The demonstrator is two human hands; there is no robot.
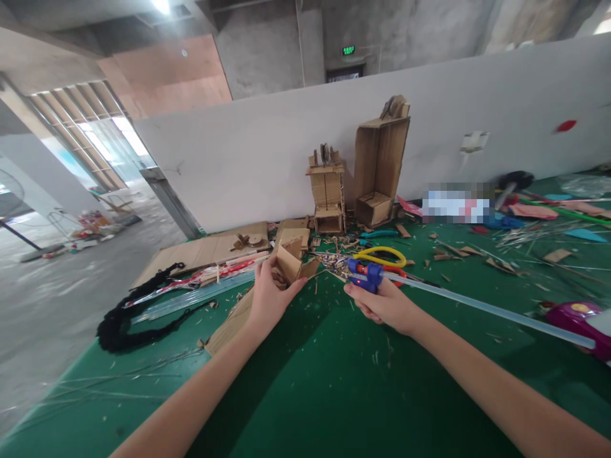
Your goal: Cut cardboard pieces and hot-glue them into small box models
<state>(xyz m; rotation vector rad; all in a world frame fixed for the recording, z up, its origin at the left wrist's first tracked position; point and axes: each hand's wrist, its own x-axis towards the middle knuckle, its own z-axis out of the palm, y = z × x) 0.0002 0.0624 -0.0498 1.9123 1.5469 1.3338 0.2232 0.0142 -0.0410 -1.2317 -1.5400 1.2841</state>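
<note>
My left hand (273, 289) grips a small folded cardboard piece (289, 263), fingers behind it and thumb along its lower edge. In my right hand (382, 302) is a blue glue gun (363, 275), its tip pointing left toward the cardboard but apart from it. A long translucent glue stick (477, 306) runs out of the gun's back to the right. Scissors with yellow handles (382, 256) lie just behind the gun, with orange-red handles (395, 277) beside them. Beneath my left hand is a flat cardboard strip (231, 323).
Against the white partition (267, 159) stand a small cardboard structure (327, 194) and a taller open cardboard box (382, 162). Black fuzzy cord (117, 327) and clear glue sticks (200, 296) lie left. Scraps litter the green table (334, 394). A purple object (575, 321) sits right.
</note>
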